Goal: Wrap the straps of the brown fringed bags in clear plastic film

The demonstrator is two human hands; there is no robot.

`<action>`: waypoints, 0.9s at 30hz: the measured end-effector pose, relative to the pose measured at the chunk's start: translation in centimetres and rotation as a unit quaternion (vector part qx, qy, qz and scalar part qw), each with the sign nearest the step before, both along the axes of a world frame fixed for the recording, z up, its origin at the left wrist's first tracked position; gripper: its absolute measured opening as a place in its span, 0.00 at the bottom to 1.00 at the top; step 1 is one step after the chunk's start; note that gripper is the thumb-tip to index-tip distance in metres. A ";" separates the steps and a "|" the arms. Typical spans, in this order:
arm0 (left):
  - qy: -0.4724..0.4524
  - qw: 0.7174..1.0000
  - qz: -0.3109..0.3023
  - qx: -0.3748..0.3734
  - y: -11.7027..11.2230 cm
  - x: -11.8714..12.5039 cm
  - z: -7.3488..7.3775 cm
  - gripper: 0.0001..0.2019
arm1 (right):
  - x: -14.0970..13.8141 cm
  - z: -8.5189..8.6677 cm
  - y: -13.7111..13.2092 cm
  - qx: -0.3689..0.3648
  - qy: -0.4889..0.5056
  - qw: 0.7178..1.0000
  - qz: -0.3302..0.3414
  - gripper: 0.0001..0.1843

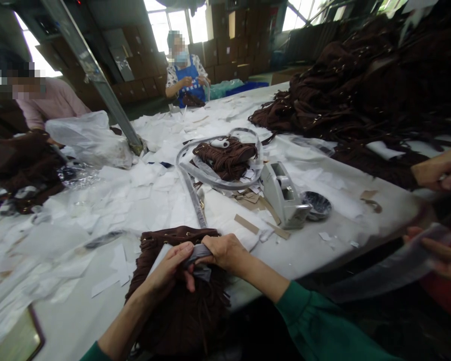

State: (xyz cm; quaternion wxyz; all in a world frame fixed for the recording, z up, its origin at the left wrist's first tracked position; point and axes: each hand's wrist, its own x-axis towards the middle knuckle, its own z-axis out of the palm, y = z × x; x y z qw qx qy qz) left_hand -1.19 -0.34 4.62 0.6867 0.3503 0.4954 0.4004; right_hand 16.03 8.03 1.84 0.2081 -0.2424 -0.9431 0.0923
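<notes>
Two bare hands meet over a dark brown fringed bag [173,316], which lies at the near edge of the white-littered table [308,256] with its eyeleted top turned away from the person. A short grey strip [198,252] spans the gap between the hands, just above the bag's upper part. Its long axis runs across the person's view, rising slightly toward the right, while the bag's own length runs away from the body. The left hand [169,268] pinches the strip's left end between thumb and fingers; the right hand [225,253] grips the other end, its fingers bent closely round it. Neither hand is clearly nearer: each has its own end, and the bag lies directly below both. Whether the strip wraps a strap or is plastic alone is hard to tell, as the fingers cover much of it. Beyond the bag's top, a long pale sleeve [186,180] runs up the table and loops around a second brown bag [229,163]. Right of that loop stand a grey tape dispenser [285,198] and, just beside it, a dark roll [316,204]. At the far right, a co-worker's hand [445,253] holds a translucent film [391,273], well apart from the person's own hands.
</notes>
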 end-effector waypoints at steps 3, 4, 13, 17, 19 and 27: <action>-0.006 1.000 0.011 0.000 -0.1 0.4 0.2 0.15 | 0.3 -0.5 -0.3 -0.020 0.008 1.000 -0.006 0.24; -0.002 1.000 0.013 0.002 -0.1 0.7 0.3 0.15 | 0.4 -0.5 -0.4 -0.026 0.009 1.000 -0.009 0.23; 0.016 0.994 0.109 0.019 -1.5 1.3 0.3 0.18 | 5.2 -0.1 -1.2 0.003 0.132 0.988 -0.078 0.30; 0.001 0.991 0.132 0.033 -2.1 1.2 -0.5 0.19 | 9.6 -1.2 -0.5 -0.003 0.140 0.967 -0.214 0.19; -0.007 0.989 0.141 0.038 -2.3 1.3 -0.7 0.19 | 11.4 -1.2 0.4 -0.002 0.082 0.954 -0.288 0.17; -0.046 0.982 0.176 0.042 -2.4 1.5 -1.3 0.18 | 10.9 1.3 6.9 0.009 -0.137 0.920 -0.366 0.14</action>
